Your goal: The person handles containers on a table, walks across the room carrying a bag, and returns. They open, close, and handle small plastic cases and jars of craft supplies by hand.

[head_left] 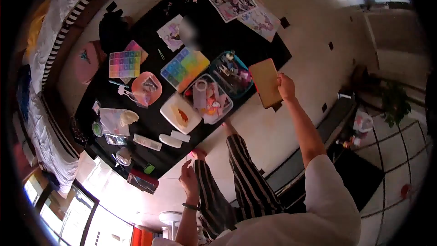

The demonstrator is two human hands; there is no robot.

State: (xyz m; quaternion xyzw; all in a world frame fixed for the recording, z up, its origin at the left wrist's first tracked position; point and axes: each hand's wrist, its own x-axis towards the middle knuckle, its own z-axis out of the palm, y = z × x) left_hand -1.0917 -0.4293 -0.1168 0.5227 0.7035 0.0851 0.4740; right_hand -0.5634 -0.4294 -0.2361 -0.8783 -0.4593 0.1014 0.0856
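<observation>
My right hand (286,86) grips the near edge of a flat tan rectangular panel with a reddish rim (264,83), raised beside the black-covered table; I cannot make out whether it is a lid or a shallow box. Over my striped trousers hangs my left hand (188,180), apart from the table, fingers loosely bent and apart, with nothing visible in it. Nearest the panel is a teal basket (253,90) of small tools. Beside it stand a clear bin (223,117) of craft pieces and a white square container (167,117) with something orange-brown inside.
On the black table (150,152) lie two multicoloured compartment boxes (125,65) (175,70), a pink bowl (157,98), white bottles (147,142) and printed sheets (232,4). A bed (59,141) runs along the left. A potted plant (393,100) stands at right.
</observation>
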